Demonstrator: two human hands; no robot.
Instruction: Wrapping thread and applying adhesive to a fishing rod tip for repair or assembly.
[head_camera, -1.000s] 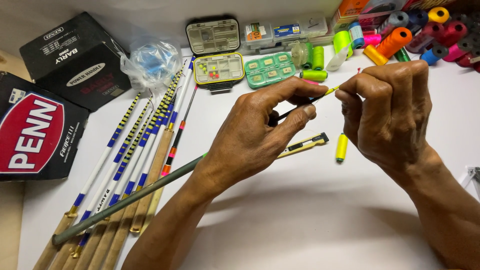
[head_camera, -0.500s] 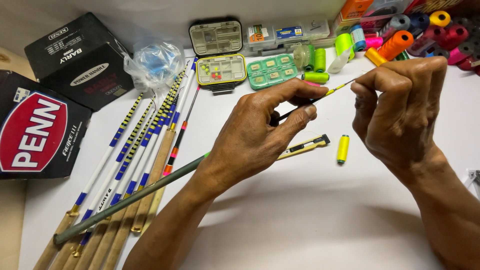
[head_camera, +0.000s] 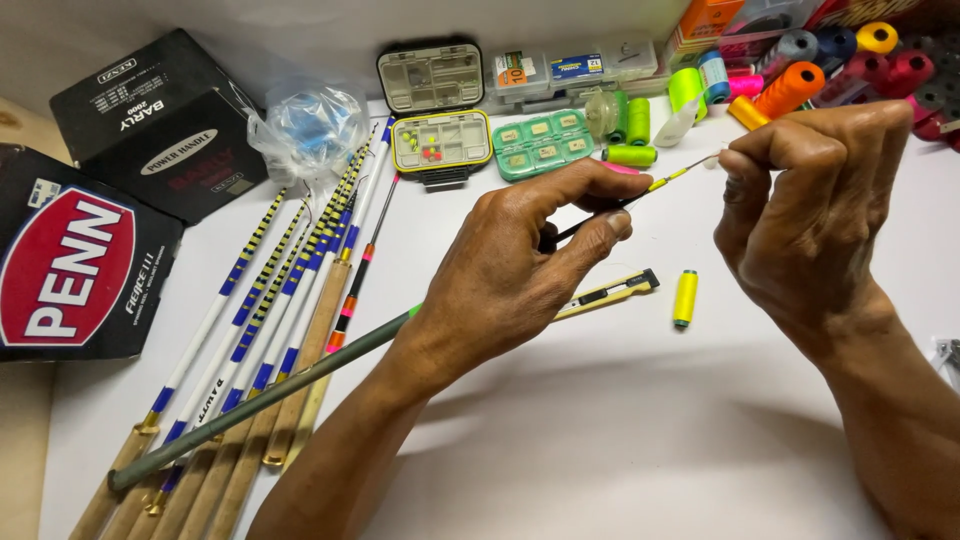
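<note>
- Left hand (head_camera: 500, 280) at frame centre, fingers closed around thin green rod (head_camera: 300, 385), its banded tip pointing up-right.
- Right hand (head_camera: 815, 210), fingers pinched narrow at rod tip (head_camera: 680, 175); thread too fine to tell.
- Tip work looks underway, not finished; yellow spool (head_camera: 685, 298) lies unused on table (head_camera: 600, 450).

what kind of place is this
Probably a fishing-rod building or repair bench: a bundle of banded rods lies on the white table, with thread spools and small tackle boxes behind.

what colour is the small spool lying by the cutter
Yellow spool, with a dark green bottom end; head view.
</note>
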